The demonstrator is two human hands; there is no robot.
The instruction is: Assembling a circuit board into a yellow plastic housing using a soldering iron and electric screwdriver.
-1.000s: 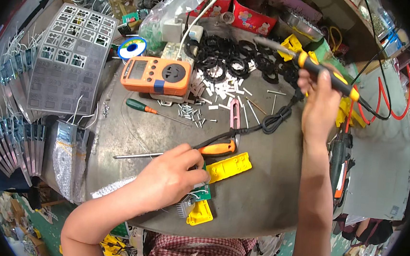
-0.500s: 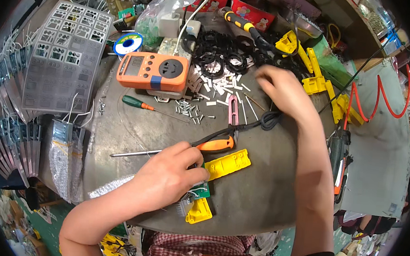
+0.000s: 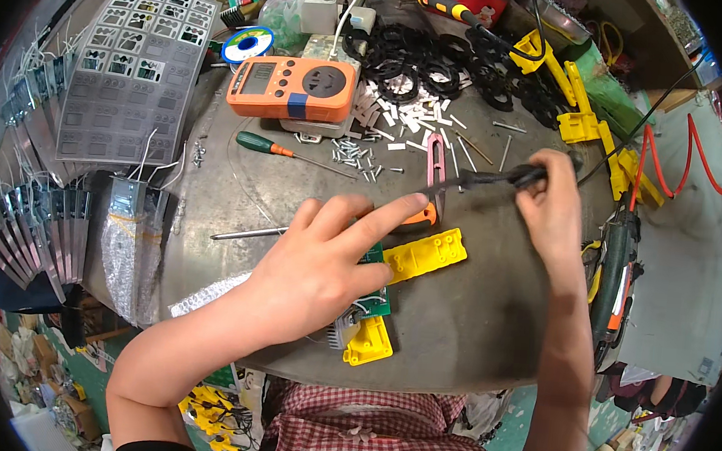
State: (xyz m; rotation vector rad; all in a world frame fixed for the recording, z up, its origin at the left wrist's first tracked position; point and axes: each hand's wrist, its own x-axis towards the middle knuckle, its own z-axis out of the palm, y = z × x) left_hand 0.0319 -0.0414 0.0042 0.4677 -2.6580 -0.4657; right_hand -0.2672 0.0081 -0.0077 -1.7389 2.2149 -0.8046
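Note:
My right hand (image 3: 556, 209) pinches a bundled black cable (image 3: 500, 178) above the bench, right of centre. The cable stretches left to the tip of my left index finger. Over a green circuit board (image 3: 379, 302) lies my left hand (image 3: 320, 265), its index finger stretched out and its thumb spread apart at the board's edge. The other left fingers are partly hidden. Two yellow plastic housing pieces are close by: a long half shell (image 3: 426, 254) to the right and a smaller piece (image 3: 369, 342) below. Behind the cable are pink-handled pliers (image 3: 437, 157) and a partly covered orange-handled screwdriver (image 3: 421, 219).
An orange multimeter (image 3: 294, 88), solder spool (image 3: 248, 44), green-handled screwdriver (image 3: 261, 144), screws (image 3: 356, 154) and black rings (image 3: 399, 59) fill the back. Metal strips with wires (image 3: 43, 230) and a bubble-wrapped bundle (image 3: 129, 241) lie left. A red coiled cord (image 3: 679, 166) hangs right.
My right hand has come nearer and taken hold of the black cable, lifting its bundle. My left index finger has stretched out toward the cable. The whole view has shifted slightly.

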